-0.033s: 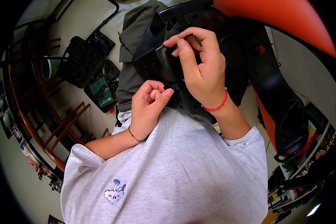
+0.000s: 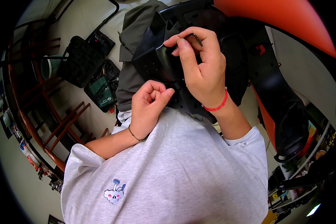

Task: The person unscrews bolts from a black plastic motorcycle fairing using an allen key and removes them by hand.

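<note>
A black hex key [image 2: 198, 40] with a bent end is held in my right hand [image 2: 201, 69], its thumb and index finger pinched together. This hand is over a black, box-like part [image 2: 153, 61] with small holes in its face, resting on my lap. Lower and to the left, my left hand [image 2: 147, 106] is closed, thumb tip pressed to the curled index finger beside the lower edge of the black part. Whatever lies in that pinch is too small or hidden to name.
An orange-red curved panel [image 2: 283, 18] rises at the upper right, by a long black and orange piece [image 2: 283, 108]. On the floor at left lie an open black tool case [image 2: 80, 61] and a dark green box [image 2: 102, 92]. Brown wooden furniture [image 2: 50, 112] stands further left.
</note>
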`<state>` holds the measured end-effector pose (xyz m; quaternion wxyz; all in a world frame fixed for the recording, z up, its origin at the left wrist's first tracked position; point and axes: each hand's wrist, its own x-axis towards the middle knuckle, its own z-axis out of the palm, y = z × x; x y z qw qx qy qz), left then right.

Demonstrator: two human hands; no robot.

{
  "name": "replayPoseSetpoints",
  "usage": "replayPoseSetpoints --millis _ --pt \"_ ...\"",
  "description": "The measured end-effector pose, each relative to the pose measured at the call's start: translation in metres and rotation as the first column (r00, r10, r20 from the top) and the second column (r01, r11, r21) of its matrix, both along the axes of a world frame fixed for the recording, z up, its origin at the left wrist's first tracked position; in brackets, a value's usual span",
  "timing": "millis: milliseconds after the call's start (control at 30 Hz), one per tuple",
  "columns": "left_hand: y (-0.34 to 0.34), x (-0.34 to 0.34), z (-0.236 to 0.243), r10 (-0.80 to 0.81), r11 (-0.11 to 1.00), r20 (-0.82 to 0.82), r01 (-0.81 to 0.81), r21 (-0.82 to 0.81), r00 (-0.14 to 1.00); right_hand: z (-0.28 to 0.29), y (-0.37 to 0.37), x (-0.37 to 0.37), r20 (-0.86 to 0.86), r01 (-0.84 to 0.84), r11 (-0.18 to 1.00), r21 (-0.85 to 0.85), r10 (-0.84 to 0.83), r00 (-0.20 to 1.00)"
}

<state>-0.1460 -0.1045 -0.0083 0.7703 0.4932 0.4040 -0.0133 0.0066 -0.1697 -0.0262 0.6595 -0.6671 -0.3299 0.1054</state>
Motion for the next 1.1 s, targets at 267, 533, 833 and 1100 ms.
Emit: replayPoseSetpoints --millis 267,533,833,1100 --pt "0.006 -0.006 0.007 -0.182 0.94 0.123 0.136 0.314 0.976 0.004 -0.003 0.003 -0.202 -0.005 0.997 0.079 0.021 0.979" --pt "0.02 -0.008 0.008 -0.041 0.991 0.017 0.042 -0.125 0.999 0.008 -0.016 0.028 -0.296 0.126 0.975 0.184 -0.067 0.953" --pt "0.014 0.0 -0.001 0.005 0.998 0.027 -0.003 -0.065 1.0 -0.002 -0.012 0.027 -0.284 0.149 0.984 0.098 -0.116 0.952" --pt "0.016 0.007 0.004 -0.041 0.997 0.003 0.041 -0.061 0.999 -0.004 -0.011 0.026 -0.208 0.155 0.986 0.068 -0.138 0.968"
